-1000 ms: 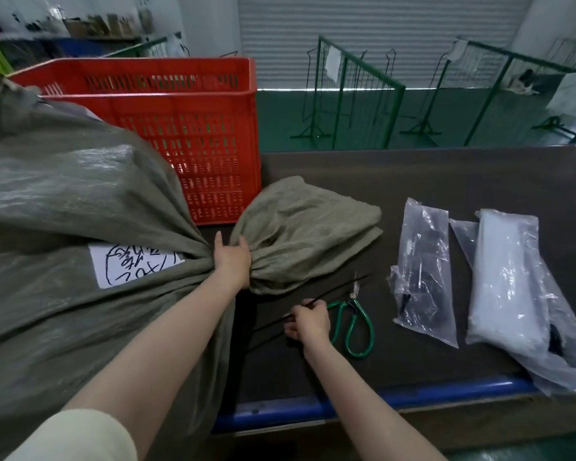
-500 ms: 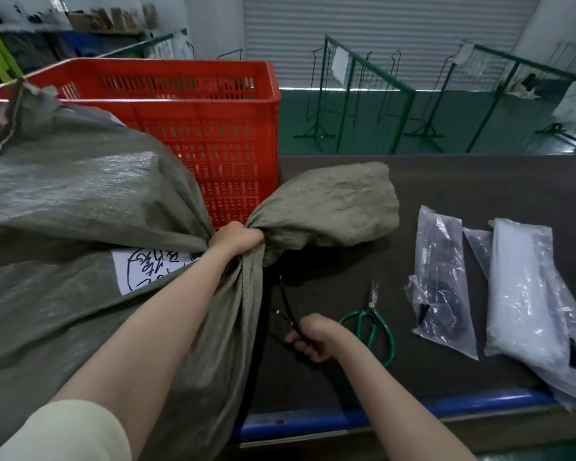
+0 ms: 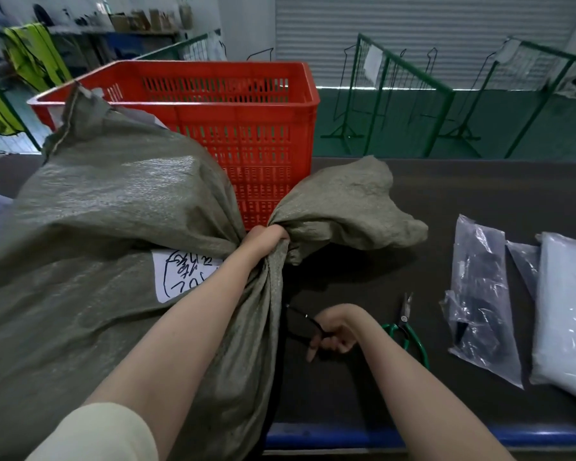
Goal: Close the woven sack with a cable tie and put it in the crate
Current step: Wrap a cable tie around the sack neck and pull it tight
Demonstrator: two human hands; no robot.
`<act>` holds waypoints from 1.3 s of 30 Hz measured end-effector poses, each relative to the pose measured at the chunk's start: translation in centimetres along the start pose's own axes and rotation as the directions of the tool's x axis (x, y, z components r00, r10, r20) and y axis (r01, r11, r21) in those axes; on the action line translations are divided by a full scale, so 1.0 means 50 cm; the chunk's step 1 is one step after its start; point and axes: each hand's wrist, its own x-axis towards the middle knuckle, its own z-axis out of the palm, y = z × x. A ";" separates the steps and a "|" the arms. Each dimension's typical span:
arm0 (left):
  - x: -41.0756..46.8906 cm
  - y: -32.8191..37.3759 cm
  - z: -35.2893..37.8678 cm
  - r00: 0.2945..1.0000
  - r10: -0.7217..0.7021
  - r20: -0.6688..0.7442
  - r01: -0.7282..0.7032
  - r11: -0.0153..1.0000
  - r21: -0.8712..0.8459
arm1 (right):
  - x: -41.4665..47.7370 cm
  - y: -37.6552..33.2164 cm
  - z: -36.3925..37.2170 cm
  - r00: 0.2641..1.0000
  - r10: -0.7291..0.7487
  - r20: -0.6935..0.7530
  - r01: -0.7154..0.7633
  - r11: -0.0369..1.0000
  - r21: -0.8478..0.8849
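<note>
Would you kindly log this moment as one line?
left hand: grips sack neck | right hand: holds cable tie | crate: behind

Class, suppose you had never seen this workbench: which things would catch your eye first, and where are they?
The bulky grey-green woven sack fills the left, its neck bunched in the left hand. Behind it stands a bright red crate. Lower centre, the right hand grips a black cable tie, beside green-handled scissors.
</note>
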 end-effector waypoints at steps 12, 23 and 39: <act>-0.008 0.005 0.002 0.994 -0.037 0.098 0.035 0.999 0.023 | 0.022 -0.076 -0.003 0.867 -0.209 -0.452 0.451 0.714 0.535; -0.018 0.021 0.000 0.932 -0.136 0.336 0.049 0.966 0.254 | 0.022 -0.083 -0.005 0.894 -0.312 -0.323 0.448 0.573 0.687; 0.029 -0.026 0.008 0.992 0.124 -0.011 -0.107 0.892 0.439 | -0.017 -0.005 0.027 0.854 -0.266 -0.447 0.518 0.520 0.679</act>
